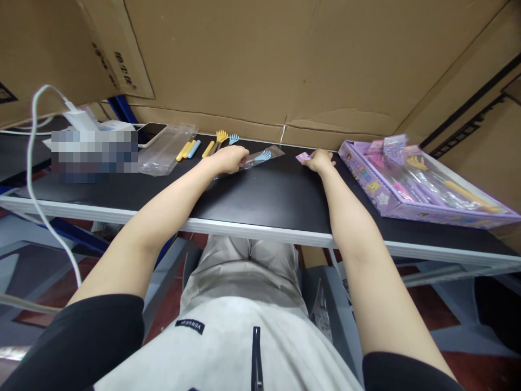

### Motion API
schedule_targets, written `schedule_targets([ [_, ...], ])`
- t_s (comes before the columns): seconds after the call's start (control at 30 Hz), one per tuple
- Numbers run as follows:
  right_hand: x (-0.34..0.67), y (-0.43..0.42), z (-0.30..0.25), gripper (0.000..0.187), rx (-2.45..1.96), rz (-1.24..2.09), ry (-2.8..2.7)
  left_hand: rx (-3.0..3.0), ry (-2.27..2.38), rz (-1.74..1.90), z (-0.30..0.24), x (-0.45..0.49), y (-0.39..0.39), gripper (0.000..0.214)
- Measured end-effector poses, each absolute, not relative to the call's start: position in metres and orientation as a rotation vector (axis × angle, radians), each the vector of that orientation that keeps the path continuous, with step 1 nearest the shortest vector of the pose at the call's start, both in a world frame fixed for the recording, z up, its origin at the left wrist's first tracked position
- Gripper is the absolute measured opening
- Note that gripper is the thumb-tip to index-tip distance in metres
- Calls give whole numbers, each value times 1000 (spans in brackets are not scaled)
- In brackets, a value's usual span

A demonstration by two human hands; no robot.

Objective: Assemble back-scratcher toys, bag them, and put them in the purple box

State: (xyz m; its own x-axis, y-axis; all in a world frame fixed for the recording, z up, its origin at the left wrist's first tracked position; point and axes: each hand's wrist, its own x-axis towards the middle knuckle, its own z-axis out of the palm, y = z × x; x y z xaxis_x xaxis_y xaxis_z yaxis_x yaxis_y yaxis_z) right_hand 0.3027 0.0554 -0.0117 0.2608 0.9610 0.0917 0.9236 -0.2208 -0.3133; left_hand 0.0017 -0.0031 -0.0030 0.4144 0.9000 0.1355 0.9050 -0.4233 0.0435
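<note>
My left hand is closed on a clear plastic bag that lies on the black table; a blue hand-shaped scratcher is inside the bag. My right hand pinches a small pink card at the table's far edge. Loose yellow and blue scratchers lie just behind the left hand.
A purple display box of packed scratchers stands at the right. A stack of clear bags, a phone and a white charger with cable sit at the left. Cardboard walls the back.
</note>
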Motion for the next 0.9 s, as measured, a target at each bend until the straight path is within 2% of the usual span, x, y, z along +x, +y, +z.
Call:
schedule_targets([
  [0.17,297,48,-5,15,-2048,94,-1697,-2663,-1687,-217,-3,-4,1,43],
  [0.53,260,43,-11,21,-1687,-29,-2040,-2791,-1577,-289,2,0,-7,40],
  [0.73,264,42,-16,18,-1708,-100,-2090,-2776,-1637,-286,3,3,-9,35],
  [0.9,267,48,-16,13,-1894,92,-1909,-2780,-1643,-283,4,4,-9,33],
])
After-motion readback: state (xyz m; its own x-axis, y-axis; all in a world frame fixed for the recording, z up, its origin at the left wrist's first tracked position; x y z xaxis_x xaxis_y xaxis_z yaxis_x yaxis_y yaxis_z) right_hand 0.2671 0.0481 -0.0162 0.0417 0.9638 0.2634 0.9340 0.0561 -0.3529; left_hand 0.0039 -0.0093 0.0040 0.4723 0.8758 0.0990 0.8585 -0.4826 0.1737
